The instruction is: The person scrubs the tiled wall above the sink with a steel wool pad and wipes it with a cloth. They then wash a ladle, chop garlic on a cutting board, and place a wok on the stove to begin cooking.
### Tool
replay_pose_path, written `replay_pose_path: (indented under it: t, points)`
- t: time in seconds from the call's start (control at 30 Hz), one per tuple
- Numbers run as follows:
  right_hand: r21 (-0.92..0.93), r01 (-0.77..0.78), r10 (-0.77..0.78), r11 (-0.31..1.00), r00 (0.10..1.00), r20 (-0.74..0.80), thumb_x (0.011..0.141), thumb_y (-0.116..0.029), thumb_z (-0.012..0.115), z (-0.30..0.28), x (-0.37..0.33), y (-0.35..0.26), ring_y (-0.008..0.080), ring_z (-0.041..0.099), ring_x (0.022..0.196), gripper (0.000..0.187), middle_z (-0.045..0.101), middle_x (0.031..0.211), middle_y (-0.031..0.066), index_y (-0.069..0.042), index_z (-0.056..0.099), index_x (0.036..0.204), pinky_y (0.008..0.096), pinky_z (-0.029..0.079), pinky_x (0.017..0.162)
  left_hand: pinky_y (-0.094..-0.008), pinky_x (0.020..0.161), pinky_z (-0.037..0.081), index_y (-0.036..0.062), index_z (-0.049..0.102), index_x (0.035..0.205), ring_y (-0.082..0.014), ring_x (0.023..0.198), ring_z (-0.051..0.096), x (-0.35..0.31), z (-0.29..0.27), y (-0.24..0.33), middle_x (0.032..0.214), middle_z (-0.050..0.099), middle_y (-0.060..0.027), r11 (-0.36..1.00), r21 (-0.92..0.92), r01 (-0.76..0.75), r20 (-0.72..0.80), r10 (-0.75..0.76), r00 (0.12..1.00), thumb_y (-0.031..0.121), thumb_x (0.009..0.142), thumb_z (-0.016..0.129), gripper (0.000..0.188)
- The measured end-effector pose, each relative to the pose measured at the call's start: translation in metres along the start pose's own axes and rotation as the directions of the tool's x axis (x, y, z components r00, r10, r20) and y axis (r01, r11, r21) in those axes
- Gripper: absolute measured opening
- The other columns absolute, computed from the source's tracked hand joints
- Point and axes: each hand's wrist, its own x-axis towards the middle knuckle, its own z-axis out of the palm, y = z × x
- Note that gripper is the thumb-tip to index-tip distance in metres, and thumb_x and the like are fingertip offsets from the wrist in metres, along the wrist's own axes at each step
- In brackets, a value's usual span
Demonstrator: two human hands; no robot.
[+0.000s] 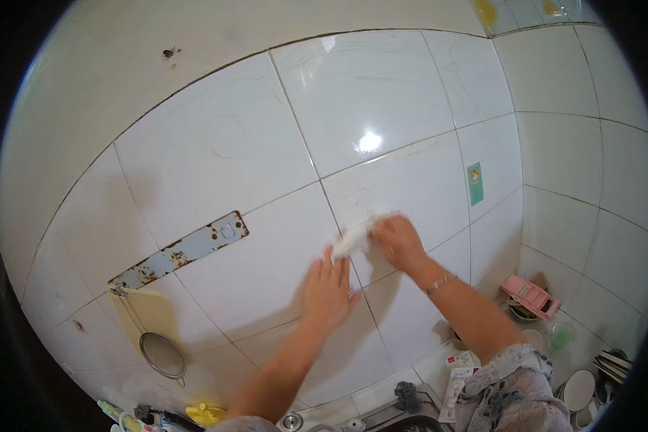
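My right hand (399, 241) is closed around one end of a crumpled white cloth (353, 239), slightly smeared by motion. The cloth lies against the white tiled wall (403, 180), close to where grout lines cross. Just left of it and lower, my left hand (329, 291) rests with its fingers stretched out toward the tiles. Its fingertips come up to the cloth's lower end; whether they touch it I cannot tell.
A rusty metal hook strip (180, 252) on the wall carries a strainer (163, 354) and a yellow board (140, 317). A green sticker (475, 183) is at right. Below stand a pink slicer (531, 297), dishes (578, 390), a dark scrubber (407, 397) and a yellow object (206, 413).
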Motion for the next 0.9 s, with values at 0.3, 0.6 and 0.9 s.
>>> replay_pose_path:
  t: [0.3, 0.6, 0.9]
  points:
    - [0.029, -0.060, 0.044, 0.998, 0.921, 0.387, 0.081, -0.014, 0.056, -0.026, -0.109, 0.013, 0.0344, 0.058, 0.082, 0.011, 0.062, 0.084, 0.0151, -0.006, 0.063, 0.084, 0.0445, 0.045, 0.074, -0.0471, 0.112, 0.018, -0.0075, 0.034, 0.137, -0.0372, 0.137, 0.022, -0.052, 0.031, 0.048, 0.140, 0.036, -0.0238, 0.975, -0.217, 0.038, 0.308, 0.031, 0.951, 0.044, 0.080, 0.064, 0.083]
    - [0.004, -0.151, 0.143, 0.988, 0.922, -0.360, 0.071, 0.004, 0.062, -0.033, 0.081, 0.041, 0.0308, 0.055, 0.081, 0.022, 0.057, 0.083, 0.0117, -0.004, 0.061, 0.092, 0.0379, 0.046, 0.069, -0.0480, 0.110, 0.021, -0.0077, 0.034, 0.136, -0.0360, 0.136, 0.023, 0.116, -0.057, -0.011, 0.138, 0.037, -0.0207, 0.998, 0.067, 0.013, -0.312, 0.008, 0.950, 0.037, 0.082, 0.065, 0.077]
    - [-0.100, -0.139, 0.168, 0.985, 0.895, 0.413, 0.080, -0.009, 0.055, -0.029, -0.175, 0.036, 0.0302, 0.055, 0.080, 0.008, 0.056, 0.083, 0.0106, -0.010, 0.058, 0.087, 0.0421, 0.044, 0.073, -0.0459, 0.113, 0.017, -0.0087, 0.037, 0.134, -0.0358, 0.137, 0.024, -0.035, 0.086, 0.067, 0.140, 0.037, -0.0226, 0.965, -0.156, -0.211, 0.303, 0.250, 0.920, 0.046, 0.078, 0.065, 0.083]
